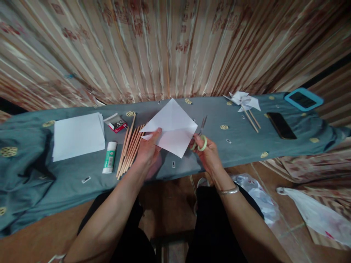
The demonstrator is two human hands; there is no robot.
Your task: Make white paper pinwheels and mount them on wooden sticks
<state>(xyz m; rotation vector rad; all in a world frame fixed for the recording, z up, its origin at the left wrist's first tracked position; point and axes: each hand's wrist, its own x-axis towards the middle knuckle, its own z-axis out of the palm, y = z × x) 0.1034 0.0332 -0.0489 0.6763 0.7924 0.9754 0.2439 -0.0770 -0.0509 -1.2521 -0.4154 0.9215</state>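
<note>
Fingers (157,132) of the left hand (149,148): pinching the near left edge of the white paper (171,124), thumb on top, the rest hidden below. Fingers (197,140) of the right hand (208,153): curled through the pale green loops of the scissors (202,136), blades pointing away, right at the paper's right edge. Paper held up between both sets of fingers, with fold lines across it and one corner pointing away.

Just left of the left fingers: a bunch of wooden sticks (131,144) lying on the grey-green cloth (241,146). Farther left: a glue stick (110,157) with a green and white label, words too small to read. Beyond it, a small red and black box (117,124), print too blurry to read. Then a stack of white sheets (78,136).

Well to the right of the right fingers: a paper pinwheel (242,101) on sticks and a black phone (281,125). Silver bangle (229,190) on the right wrist.
</note>
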